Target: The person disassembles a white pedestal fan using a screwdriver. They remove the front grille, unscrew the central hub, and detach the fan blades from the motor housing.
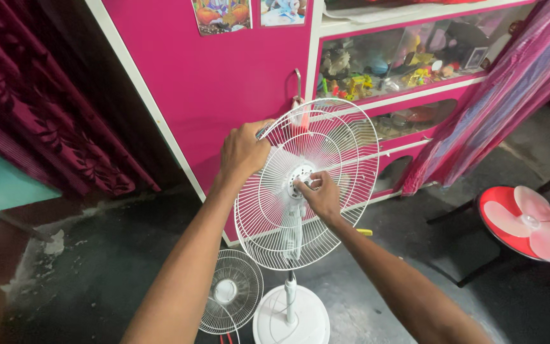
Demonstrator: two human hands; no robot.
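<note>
A white pedestal fan stands in front of me on a round white base [291, 318], its wire rear guard [326, 223] facing me with no blades on it. My left hand [243, 153] grips the upper left rim of the guard. My right hand [318, 193] is at the middle of the guard, fingers pinched on the hub [300, 175]. A translucent fan blade [533, 223] lies on a red round stool [488, 220] at the right. A second wire guard [230, 299] lies on the floor beside the base.
A pink cabinet [224, 83] with glass shelves of small toys stands right behind the fan. Dark red curtains [46, 108] hang at left, a striped pink curtain [510, 83] at right. The floor [97, 267] is dark concrete. A yellow-handled tool [364, 232] lies near the cabinet foot.
</note>
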